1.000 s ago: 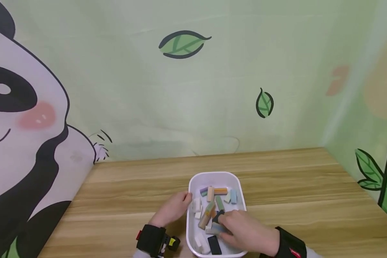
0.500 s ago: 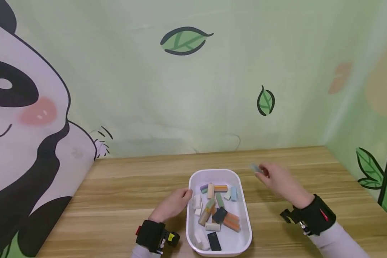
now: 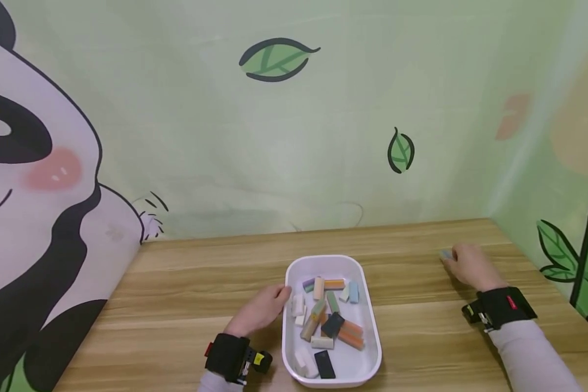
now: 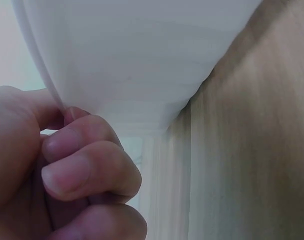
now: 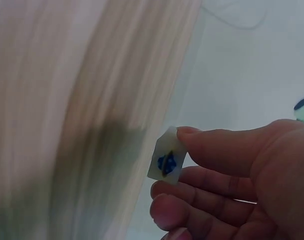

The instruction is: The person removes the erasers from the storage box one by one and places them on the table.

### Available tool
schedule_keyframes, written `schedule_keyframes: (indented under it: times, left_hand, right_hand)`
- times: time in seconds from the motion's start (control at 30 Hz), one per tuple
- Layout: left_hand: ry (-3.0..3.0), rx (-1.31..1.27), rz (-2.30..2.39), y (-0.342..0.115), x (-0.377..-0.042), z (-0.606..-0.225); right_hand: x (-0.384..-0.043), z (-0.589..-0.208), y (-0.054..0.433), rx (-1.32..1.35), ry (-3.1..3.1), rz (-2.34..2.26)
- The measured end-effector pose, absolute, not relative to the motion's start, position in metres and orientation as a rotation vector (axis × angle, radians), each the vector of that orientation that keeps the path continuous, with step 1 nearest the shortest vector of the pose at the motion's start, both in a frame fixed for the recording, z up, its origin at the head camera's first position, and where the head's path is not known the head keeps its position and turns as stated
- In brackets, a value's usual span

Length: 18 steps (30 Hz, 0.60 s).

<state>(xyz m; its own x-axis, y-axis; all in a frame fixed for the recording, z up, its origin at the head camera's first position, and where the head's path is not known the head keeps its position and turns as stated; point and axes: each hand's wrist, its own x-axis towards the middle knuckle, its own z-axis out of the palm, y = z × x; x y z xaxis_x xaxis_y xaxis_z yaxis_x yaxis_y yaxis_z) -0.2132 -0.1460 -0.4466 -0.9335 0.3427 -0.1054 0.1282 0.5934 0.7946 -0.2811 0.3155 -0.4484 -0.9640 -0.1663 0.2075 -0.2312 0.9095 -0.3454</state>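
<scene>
Downward head and close wrist views share tabletop.

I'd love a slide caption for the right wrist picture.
A right hand pinches a pale block bearing a blue planet-like print, with a wood-grain table behind.

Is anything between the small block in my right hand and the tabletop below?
Nothing visible is. Your right hand pinches the blue-printed block over the wooden tabletop, and the white tray stands apart, to its left.
</scene>
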Motion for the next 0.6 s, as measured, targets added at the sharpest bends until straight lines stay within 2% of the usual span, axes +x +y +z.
schedule_keyframes:
  times: [0.33, 0.6]
  left_hand:
    - [2.543, 0.317, 1.252, -0.156, -0.209, -0.447]
    - [2.529, 0.353, 1.239, -0.147, -0.216, -0.445]
  right_hand:
    - [-0.285, -0.46, 0.321, 0.267, -2.957, 0.531]
    - [-0.282, -0.451, 0.334, 0.271, -2.976, 0.477]
